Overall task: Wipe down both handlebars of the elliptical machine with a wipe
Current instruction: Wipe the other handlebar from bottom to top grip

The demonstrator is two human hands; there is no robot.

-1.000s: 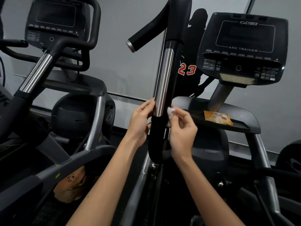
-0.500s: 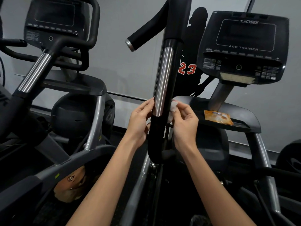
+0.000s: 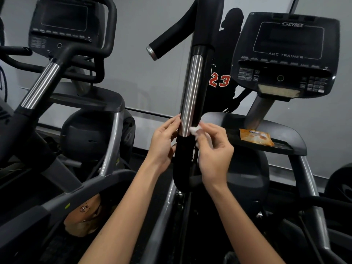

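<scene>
A tall handlebar [image 3: 191, 88] rises in the middle, chrome tube above, black sleeve below, with a black side grip [image 3: 167, 44] branching up left. My right hand [image 3: 215, 151] pinches a small white wipe [image 3: 195, 130] against the right side of the chrome tube's lower end. My left hand [image 3: 164, 143] lies against the tube's left side at the same height, fingers fairly straight. Part of the wipe is hidden behind the bar and my fingers.
An orange wipes packet [image 3: 255, 137] lies on the tray [image 3: 285, 134] of the Cybex Arc Trainer, under its console [image 3: 287, 54]. A second machine with its own chrome handlebar [image 3: 41, 85] stands at the left. A grey wall is behind.
My right hand has shifted the wipe slightly up and left onto the chrome tube's bottom edge. My left hand has stayed against the bar.
</scene>
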